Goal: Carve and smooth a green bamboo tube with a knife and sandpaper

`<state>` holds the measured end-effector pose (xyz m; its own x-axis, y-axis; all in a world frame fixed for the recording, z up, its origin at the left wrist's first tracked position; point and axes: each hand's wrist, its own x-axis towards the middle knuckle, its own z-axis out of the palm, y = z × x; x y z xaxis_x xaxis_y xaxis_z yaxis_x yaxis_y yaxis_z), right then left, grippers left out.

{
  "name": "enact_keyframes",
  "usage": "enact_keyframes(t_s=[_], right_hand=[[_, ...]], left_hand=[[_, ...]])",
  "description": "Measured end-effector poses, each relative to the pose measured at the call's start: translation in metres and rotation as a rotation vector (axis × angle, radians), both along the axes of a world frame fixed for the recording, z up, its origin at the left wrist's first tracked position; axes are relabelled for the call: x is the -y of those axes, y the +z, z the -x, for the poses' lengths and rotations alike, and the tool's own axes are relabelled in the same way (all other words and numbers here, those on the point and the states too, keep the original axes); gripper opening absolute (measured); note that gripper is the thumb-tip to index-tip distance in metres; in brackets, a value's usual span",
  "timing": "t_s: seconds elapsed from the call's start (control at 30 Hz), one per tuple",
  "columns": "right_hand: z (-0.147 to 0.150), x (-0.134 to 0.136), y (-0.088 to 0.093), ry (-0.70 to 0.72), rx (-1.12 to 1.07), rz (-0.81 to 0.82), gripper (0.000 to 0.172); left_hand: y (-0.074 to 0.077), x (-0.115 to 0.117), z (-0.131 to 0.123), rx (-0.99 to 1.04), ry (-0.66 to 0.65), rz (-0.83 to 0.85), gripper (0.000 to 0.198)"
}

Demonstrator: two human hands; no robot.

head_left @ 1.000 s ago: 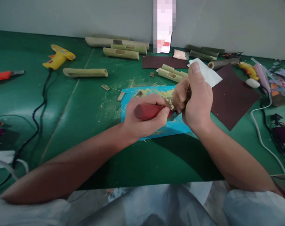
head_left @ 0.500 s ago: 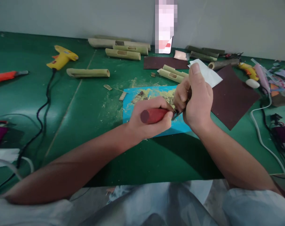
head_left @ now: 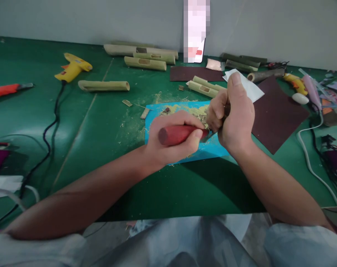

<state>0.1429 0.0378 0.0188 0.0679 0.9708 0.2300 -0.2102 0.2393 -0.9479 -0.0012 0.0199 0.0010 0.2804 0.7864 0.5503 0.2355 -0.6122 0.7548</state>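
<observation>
My left hand [head_left: 174, 137] is closed round the thick red handle of a tool [head_left: 175, 135]. From it a narrow metal part points right, towards my right hand; its far end is hidden. My right hand [head_left: 235, 115] is closed with the thumb up, its fingers curled round a dark brown piece [head_left: 227, 109] that is mostly covered, so its kind does not show. Both hands are over a blue sheet [head_left: 210, 148] strewn with pale shavings [head_left: 186, 110] and small chips.
Cut bamboo tubes [head_left: 145, 63] lie at the back, another [head_left: 104, 86] at left. A yellow glue gun [head_left: 72, 68] with a black cord and an orange-handled cutter [head_left: 9, 90] are leftward. Rightward are brown sandpaper [head_left: 276, 118], white paper [head_left: 247, 87] and cables [head_left: 310, 163].
My left hand has drawn the red-handled tool slightly left, away from my right hand, so more of the handle shows. My right hand has shifted slightly right.
</observation>
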Motion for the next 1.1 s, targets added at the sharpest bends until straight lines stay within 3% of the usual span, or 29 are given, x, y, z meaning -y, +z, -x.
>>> enact_keyframes(t_s=[0.2,0.27,0.4,0.47,0.63,0.7,0.8,0.9,1.1], right_hand=[[-0.001,0.002,0.003,0.029,0.027,-0.004,0.066],[-0.001,0.002,0.002,0.03,0.034,0.013,0.066],[0.0,0.002,0.003,0.032,0.024,-0.017,0.069],[0.0,0.002,0.004,0.035,0.038,-0.001,0.069],[-0.001,0.002,0.005,0.047,0.087,0.035,0.069],[-0.002,0.001,0.005,0.071,0.054,0.01,0.068],[-0.005,-0.001,0.003,0.118,0.043,0.005,0.067],[-0.008,-0.002,0.002,0.124,0.126,0.065,0.066],[-0.012,-0.003,0.002,0.18,0.159,0.085,0.065]], left_hand=[[0.009,-0.009,0.0,-0.147,-0.174,0.072,0.006],[0.009,-0.012,0.001,-0.23,-0.216,-0.039,0.004],[0.005,-0.015,0.005,-0.483,-0.143,-0.439,0.01],[0.006,-0.015,0.006,-0.544,-0.129,-0.509,0.013],[0.013,-0.013,0.008,-0.206,-0.07,-0.072,0.005],[0.011,-0.017,0.007,-0.096,-0.004,0.024,0.006],[0.006,-0.027,0.008,-0.024,0.039,0.18,0.006],[0.003,-0.039,0.014,-0.027,-0.018,0.357,0.013],[0.015,-0.045,0.024,-0.149,0.012,0.254,0.02]])
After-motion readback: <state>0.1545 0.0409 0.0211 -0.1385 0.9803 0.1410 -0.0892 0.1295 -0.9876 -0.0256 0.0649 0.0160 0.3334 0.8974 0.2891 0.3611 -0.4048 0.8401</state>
